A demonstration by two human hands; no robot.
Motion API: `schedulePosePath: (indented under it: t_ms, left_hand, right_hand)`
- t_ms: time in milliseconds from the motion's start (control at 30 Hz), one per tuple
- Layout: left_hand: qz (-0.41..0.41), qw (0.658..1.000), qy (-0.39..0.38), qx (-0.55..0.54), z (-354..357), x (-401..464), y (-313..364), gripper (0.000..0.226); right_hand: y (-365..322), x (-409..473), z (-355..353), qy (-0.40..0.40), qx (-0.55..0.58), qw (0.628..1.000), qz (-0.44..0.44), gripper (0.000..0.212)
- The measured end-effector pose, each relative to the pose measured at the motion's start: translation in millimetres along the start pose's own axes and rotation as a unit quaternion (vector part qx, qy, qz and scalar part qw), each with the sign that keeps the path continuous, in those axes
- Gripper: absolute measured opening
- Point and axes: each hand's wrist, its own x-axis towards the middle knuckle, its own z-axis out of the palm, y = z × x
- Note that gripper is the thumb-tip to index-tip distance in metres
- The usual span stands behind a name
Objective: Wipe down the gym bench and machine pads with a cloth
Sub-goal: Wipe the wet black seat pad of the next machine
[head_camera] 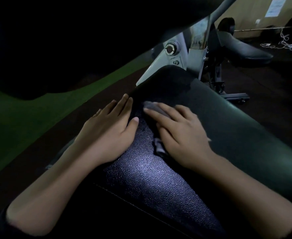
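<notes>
On the black bench pad (pixel 228 128), mid-wipe: left hand (pixel 110 133) flat, fingers straight, bracing pad's edge; right hand (pixel 179 133) pressing small grey cloth (pixel 159 147) w/ flat fingers. Next prob. needs steady pressure toward far end.

Both hands lie on the bench pad (pixel 159 178): left hand (pixel 110 133) at nine o'clock, right hand (pixel 179 133) at three, atop the cloth (pixel 159 147). The machine frame (pixel 181 54) stands at twelve, another pad (pixel 241 49) at two.
</notes>
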Motion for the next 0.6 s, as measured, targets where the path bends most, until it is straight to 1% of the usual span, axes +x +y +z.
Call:
schedulePosePath:
  t_ms: [67, 167, 233, 300, 367, 433, 533, 600]
  left_hand:
    - [0.002, 1.0, -0.002, 0.002, 0, -1, 0, 0.07]
    - [0.001, 1.0, -0.016, 0.013, -2, -2, 2, 0.069]
    - [0.004, 0.999, -0.028, 0.026, -4, -1, 2, 0.078]
    - [0.003, 0.999, -0.047, 0.025, -7, 0, 1, 0.081]
    - [0.007, 0.997, -0.069, 0.03, -12, 6, 3, 0.079]
    - [0.013, 0.995, -0.081, 0.048, -17, 21, 6, 0.078]
    - [0.038, 0.994, -0.089, 0.058, -17, 58, 15, 0.076]
    - [0.057, 0.995, -0.079, 0.034, -15, 84, 19, 0.079]
  right_hand:
    - [-2, 28, 3, -0.015, 0.012, 0.999, -0.025, 0.053]
    - [24, 64, 13, -0.037, 0.015, 0.999, 0.0, 0.055]
    - [41, 63, 13, -0.013, 0.019, 0.999, 0.046, 0.057]
    - [54, 45, 7, 0.026, 0.019, 0.996, 0.078, 0.059]
    - [63, 23, -2, 0.052, 0.029, 0.995, 0.075, 0.054]
    - [71, 17, -7, 0.056, 0.058, 0.995, 0.064, 0.046]
    - [78, 36, -6, 0.085, 0.067, 0.993, 0.056, 0.042]
    - [82, 59, -3, 0.1, 0.063, 0.991, 0.056, 0.041]
